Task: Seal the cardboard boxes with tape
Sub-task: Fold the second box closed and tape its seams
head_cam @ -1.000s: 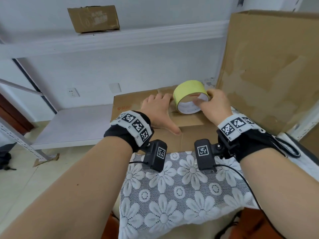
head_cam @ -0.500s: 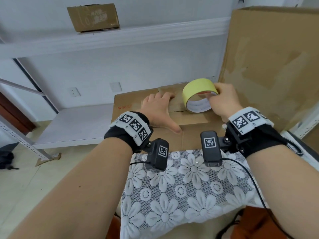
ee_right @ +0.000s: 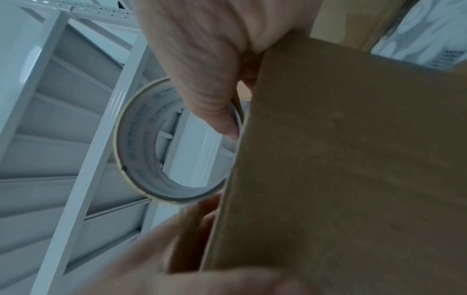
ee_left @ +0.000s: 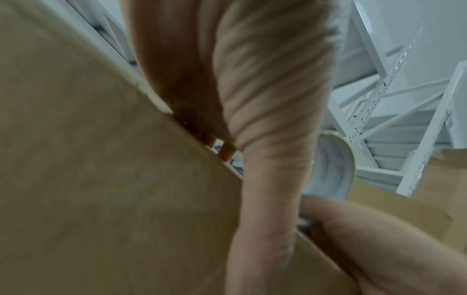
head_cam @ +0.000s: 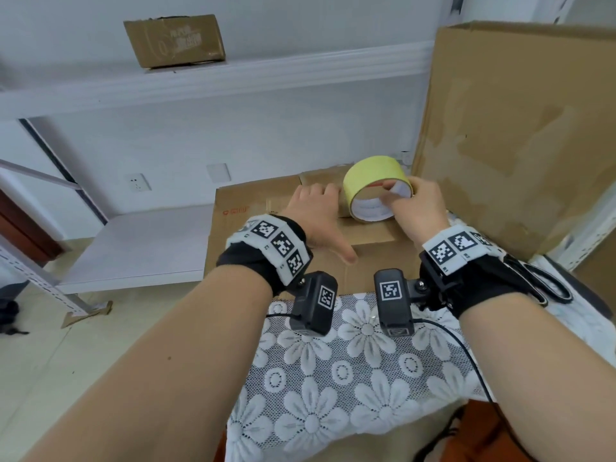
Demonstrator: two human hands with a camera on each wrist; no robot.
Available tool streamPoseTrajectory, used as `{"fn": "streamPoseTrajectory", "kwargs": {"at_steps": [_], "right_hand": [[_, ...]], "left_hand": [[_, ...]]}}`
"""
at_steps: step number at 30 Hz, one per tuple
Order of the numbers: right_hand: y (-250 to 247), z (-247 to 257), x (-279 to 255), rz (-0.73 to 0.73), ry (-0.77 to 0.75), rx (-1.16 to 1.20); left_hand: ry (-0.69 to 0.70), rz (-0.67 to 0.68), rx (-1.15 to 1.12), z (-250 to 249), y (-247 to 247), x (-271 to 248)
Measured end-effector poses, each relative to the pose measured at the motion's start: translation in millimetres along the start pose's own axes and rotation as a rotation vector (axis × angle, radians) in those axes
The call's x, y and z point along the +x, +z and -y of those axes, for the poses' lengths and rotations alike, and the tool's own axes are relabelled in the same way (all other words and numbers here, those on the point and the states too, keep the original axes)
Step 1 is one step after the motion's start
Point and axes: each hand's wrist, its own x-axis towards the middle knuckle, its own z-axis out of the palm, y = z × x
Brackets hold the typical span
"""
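Note:
A flat brown cardboard box point(head_cam: 253, 208) lies on the table in front of me, its flaps folded down. My left hand point(head_cam: 316, 215) lies flat on the box top, fingers straight, thumb spread toward me; its palm point(ee_left: 265, 99) presses the cardboard point(ee_left: 101, 179). My right hand point(head_cam: 416, 208) grips a roll of yellow tape point(head_cam: 373, 176) standing on edge on the box just right of the left hand, with a finger hooked inside the white core. The roll point(ee_right: 141, 143) is seen from below beside the box edge point(ee_right: 328, 159).
A tall open cardboard box point(head_cam: 520, 128) stands at the right. Black scissors point(head_cam: 540, 281) lie on the lace tablecloth point(head_cam: 350, 378) by my right wrist. White metal shelving point(head_cam: 140, 248) runs behind, with a small box point(head_cam: 175, 40) on the upper shelf.
My right hand has shifted the tape roll a little to the right and farther along the box top. The left hand has stayed flat on the box.

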Motion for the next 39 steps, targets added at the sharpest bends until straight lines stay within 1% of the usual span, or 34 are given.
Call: {"fn": "streamPoseTrajectory", "kwargs": {"at_steps": [4, 8, 10, 13, 17, 24, 27, 32, 36, 39], "right_hand": [[1.5, -2.4, -0.3, 0.002, -0.011, 0.009], [1.3, -2.4, 2.3, 0.03, -0.042, -0.048], [-2.6, -0.5, 4.2, 0.035, -0.065, -0.111], [-15.4, 1.8, 9.7, -0.001, -0.086, -0.174], [-25.3, 2.1, 14.9, -0.029, -0.08, -0.161], [-23.3, 0.9, 8.3, -0.054, -0.116, -0.179], [-20.1, -2.1, 6.8, -0.075, -0.094, -0.153], [-8.8, -16.4, 4.9, -0.052, 0.047, -0.067], [-8.3, -16.1, 7.4, -0.002, 0.03, -0.091], [-12.0, -13.3, 7.6, -0.007, 0.052, 0.002]], "left_hand": [[0.003, -0.054, -0.02, -3.1, 8.9, 5.6], [0.012, -0.073, -0.045, -0.1, 9.8, 5.1], [0.019, -0.077, -0.053, 0.3, 11.2, 5.5], [0.027, -0.075, -0.076, 1.0, 11.4, 5.0], [0.034, -0.077, -0.078, 0.0, 11.6, 5.7], [0.017, -0.059, -0.046, -10.6, 11.3, 9.7], [0.001, -0.063, -0.02, -19.3, 14.0, 14.2], [-0.008, -0.057, 0.0, -19.1, 15.8, 15.5], [-0.002, -0.049, -0.001, -19.2, 15.7, 16.3], [0.004, -0.044, -0.009, -18.7, 15.0, 16.1]]}}
